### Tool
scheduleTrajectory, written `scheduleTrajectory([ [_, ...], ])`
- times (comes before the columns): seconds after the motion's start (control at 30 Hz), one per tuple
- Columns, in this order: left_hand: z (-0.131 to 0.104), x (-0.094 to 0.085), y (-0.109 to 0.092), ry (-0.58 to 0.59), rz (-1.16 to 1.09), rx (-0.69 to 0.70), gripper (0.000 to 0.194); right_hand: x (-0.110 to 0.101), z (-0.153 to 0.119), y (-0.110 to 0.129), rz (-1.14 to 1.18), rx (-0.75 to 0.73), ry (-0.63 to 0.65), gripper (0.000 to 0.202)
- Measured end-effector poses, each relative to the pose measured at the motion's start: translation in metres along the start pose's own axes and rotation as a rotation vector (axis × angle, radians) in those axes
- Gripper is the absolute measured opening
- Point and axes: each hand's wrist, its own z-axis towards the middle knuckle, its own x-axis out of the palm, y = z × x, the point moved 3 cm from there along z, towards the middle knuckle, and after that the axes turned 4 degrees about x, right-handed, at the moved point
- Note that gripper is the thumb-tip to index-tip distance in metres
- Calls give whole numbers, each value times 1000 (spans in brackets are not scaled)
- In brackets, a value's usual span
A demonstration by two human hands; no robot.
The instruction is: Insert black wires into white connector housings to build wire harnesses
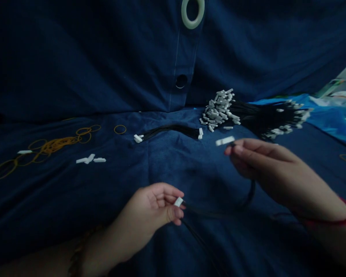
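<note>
My left hand (158, 207), low in the middle, pinches a small white connector (178, 202) with black wires trailing to the right and down. Up and to the right, my right hand (253, 157) is closed on black wire just behind a longer white connector (225, 141), which sticks out to the left of the fingertips. A black cable hangs below my right palm. Beyond both hands, a short black wire bundle (170, 130) with white connectors at both ends lies on the dark blue cloth (173, 165).
At the back right lies a large bundle of black cables (248, 115) with many white connectors, beside blue plastic (328, 119). Orange rubber bands (57, 145) and several loose white connectors (89, 158) lie at the left. A blue curtain (118, 57) hangs behind.
</note>
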Motion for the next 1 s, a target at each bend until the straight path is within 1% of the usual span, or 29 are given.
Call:
scheduleTrajectory([
  [0.07,1,0,0,2,0,5,14,-8,2,1,4,-109,-195,19],
  [0.1,1,0,0,0,6,0,14,-8,0,1,-46,-152,-252,20],
  [0.13,2,1,0,-1,16,-3,14,-5,-2,0,-123,-179,-272,23],
  [0.17,2,1,0,2,25,-6,14,1,-5,-1,-209,-207,-258,26],
  [0.23,2,2,-1,23,35,-6,15,16,-13,-2,-369,-294,-165,31],
  [0.27,2,2,0,35,35,-6,15,25,-18,-3,-416,-347,-91,31],
  [0.33,2,2,0,50,38,2,14,41,-26,-3,-428,-420,89,30],
  [0.4,1,1,-1,40,49,21,11,52,-31,-3,-401,-390,272,28],
  [0.43,1,1,-2,37,50,33,11,55,-31,-4,-376,-348,335,27],
  [0.47,1,1,-3,38,45,42,11,57,-31,-4,-348,-301,370,25],
  [0.53,1,2,-5,44,30,40,12,57,-30,-5,-312,-239,364,21],
  [0.63,1,2,-6,46,36,15,13,56,-28,-7,-310,-205,342,17],
  [0.8,2,1,-3,65,53,-11,15,59,-27,-7,-294,-251,330,21],
  [0.93,2,1,-3,93,16,-7,17,60,-27,-9,-319,-222,281,20],
  [1.0,1,1,-4,89,26,-29,21,61,-29,-9,-331,-218,275,20],
])
